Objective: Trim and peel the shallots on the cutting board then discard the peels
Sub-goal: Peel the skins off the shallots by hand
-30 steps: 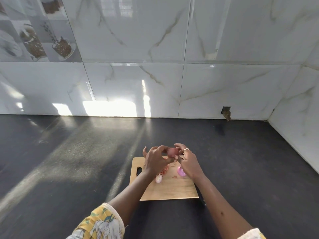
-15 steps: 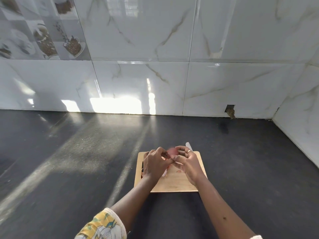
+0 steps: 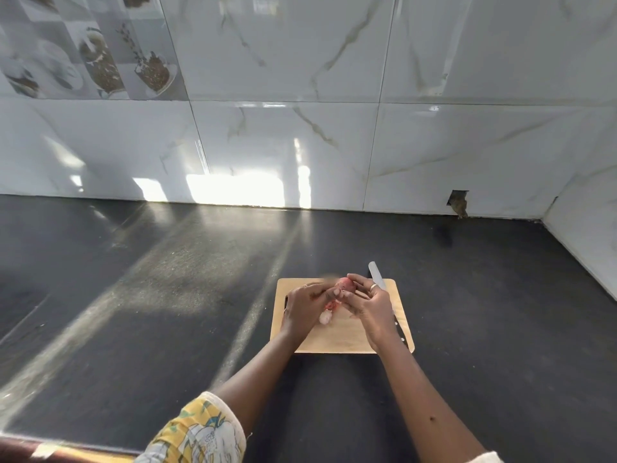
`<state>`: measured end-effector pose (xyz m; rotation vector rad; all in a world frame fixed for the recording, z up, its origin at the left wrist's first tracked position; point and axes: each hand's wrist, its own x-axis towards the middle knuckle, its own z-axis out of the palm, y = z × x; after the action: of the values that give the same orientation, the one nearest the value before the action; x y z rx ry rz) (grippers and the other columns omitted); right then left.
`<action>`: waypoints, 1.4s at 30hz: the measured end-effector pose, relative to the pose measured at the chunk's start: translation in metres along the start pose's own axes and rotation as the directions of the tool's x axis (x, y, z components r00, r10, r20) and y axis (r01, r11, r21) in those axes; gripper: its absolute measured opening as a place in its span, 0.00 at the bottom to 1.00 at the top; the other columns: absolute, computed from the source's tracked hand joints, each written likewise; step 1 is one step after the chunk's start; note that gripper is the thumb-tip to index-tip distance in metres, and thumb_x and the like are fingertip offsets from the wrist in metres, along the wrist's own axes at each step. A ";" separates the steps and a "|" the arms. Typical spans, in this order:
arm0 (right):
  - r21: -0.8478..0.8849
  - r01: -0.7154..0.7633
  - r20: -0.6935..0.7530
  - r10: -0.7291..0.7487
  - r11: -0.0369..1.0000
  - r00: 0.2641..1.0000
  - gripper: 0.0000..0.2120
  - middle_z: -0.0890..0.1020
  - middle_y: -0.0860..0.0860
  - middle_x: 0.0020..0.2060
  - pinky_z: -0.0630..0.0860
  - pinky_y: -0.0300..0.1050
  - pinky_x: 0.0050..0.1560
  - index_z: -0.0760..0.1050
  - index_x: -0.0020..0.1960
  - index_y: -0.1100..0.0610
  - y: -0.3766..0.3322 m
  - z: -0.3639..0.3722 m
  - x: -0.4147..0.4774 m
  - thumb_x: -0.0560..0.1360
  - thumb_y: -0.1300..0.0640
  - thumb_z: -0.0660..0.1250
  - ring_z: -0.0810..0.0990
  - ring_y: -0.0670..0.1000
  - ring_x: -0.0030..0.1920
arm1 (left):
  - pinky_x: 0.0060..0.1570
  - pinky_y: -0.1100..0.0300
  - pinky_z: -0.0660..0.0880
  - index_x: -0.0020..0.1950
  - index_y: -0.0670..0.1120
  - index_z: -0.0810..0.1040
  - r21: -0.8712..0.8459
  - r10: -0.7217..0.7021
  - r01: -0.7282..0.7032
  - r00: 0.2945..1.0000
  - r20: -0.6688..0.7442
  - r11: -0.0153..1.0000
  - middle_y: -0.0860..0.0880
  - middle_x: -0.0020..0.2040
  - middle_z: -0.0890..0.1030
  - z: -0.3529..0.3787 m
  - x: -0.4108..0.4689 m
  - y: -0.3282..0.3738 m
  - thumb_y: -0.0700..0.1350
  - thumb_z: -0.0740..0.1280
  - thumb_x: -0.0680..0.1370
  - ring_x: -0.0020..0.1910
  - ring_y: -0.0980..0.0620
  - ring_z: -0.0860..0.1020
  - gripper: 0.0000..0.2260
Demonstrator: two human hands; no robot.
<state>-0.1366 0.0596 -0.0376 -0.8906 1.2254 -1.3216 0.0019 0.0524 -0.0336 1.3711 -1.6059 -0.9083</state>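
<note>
A wooden cutting board (image 3: 347,339) lies on the dark counter. Above its far part both hands meet on a reddish shallot (image 3: 347,284). My right hand (image 3: 370,309) curls its fingers round the shallot from the right. My left hand (image 3: 305,304) pinches at its left end with the fingertips. Under the hands, a pale peeled shallot (image 3: 325,318) and a scrap of red peel (image 3: 331,306) rest on the board. A knife lies along the board's right side, its blade (image 3: 377,277) pointing past the far edge and its handle mostly hidden by my right forearm.
The black counter (image 3: 167,295) runs wide to the left and right of the board. White marble-look wall tiles (image 3: 300,145) rise behind it, and a side wall (image 3: 587,245) closes the right. A small hole in the tile (image 3: 458,202) sits at the back right.
The view has tilted and shifted, so the board sits further right and lower in frame. Both hands stay on the shallot, with the left fingertips working at its end.
</note>
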 end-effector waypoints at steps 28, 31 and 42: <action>0.168 -0.111 0.023 0.108 0.980 0.994 0.11 0.83 0.56 0.42 0.81 0.49 0.49 0.76 0.53 0.61 -0.011 0.011 -0.015 0.72 0.70 0.66 0.83 0.56 0.45 | 0.42 0.57 0.69 0.51 0.40 0.77 0.258 -0.140 0.181 0.976 -0.167 0.949 0.40 0.48 0.82 0.004 0.007 0.008 0.40 0.59 0.78 0.47 0.41 0.78 0.09; 0.258 -0.143 0.029 0.140 0.956 0.990 0.11 0.82 0.59 0.45 0.81 0.52 0.51 0.77 0.53 0.62 -0.011 0.012 -0.015 0.72 0.71 0.66 0.83 0.58 0.46 | 0.42 0.58 0.67 0.51 0.40 0.77 0.272 -0.135 0.180 0.975 -0.178 0.945 0.41 0.49 0.81 0.004 0.007 0.013 0.39 0.58 0.78 0.47 0.42 0.77 0.08; 0.450 -0.143 0.070 0.125 0.882 0.990 0.10 0.81 0.58 0.43 0.81 0.51 0.46 0.76 0.51 0.63 -0.014 0.004 -0.019 0.73 0.71 0.62 0.81 0.57 0.45 | 0.48 0.52 0.75 0.51 0.40 0.78 0.268 -0.183 0.242 0.956 -0.228 0.933 0.41 0.48 0.80 -0.002 0.010 0.001 0.39 0.59 0.77 0.48 0.41 0.78 0.09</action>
<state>-0.1332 0.0765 -0.0208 -0.4828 0.8723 -1.3918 0.0025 0.0429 -0.0311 1.8138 -1.4974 -0.6446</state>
